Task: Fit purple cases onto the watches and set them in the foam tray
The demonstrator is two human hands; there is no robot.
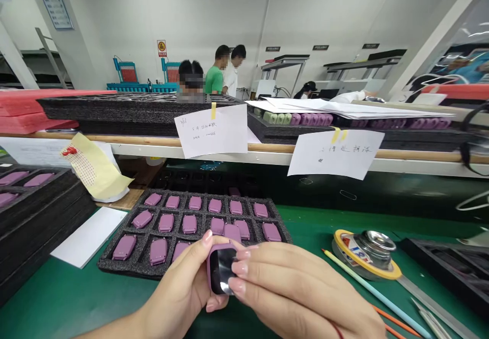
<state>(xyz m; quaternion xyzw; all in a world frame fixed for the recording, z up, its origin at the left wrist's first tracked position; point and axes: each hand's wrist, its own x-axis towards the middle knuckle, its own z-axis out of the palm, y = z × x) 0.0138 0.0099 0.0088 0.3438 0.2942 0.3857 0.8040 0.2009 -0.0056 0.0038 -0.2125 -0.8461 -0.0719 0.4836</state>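
A purple watch-like case with a glossy dark screen (221, 270) is held up in front of the foam tray. My left hand (187, 288) grips it by the left side, thumb at its upper edge and fingers beneath. The fingertips of my right hand (290, 283) lie across the right part of the screen; whether they grip it or only touch it is unclear. Behind both hands, a black foam tray (147, 273) holds several purple cases (166, 222) in its compartments, and a few lie piled together near its middle.
Right of the hands are a yellow-rimmed tape roll (344, 242) with a metal container (378, 241) on it, a light blue stick (382, 295), tweezers (430, 318) and a black tray (451, 273). Stacked foam trays (42, 227) stand left, beside white paper (89, 236). A shelf (267, 154) crosses behind; people stand beyond.
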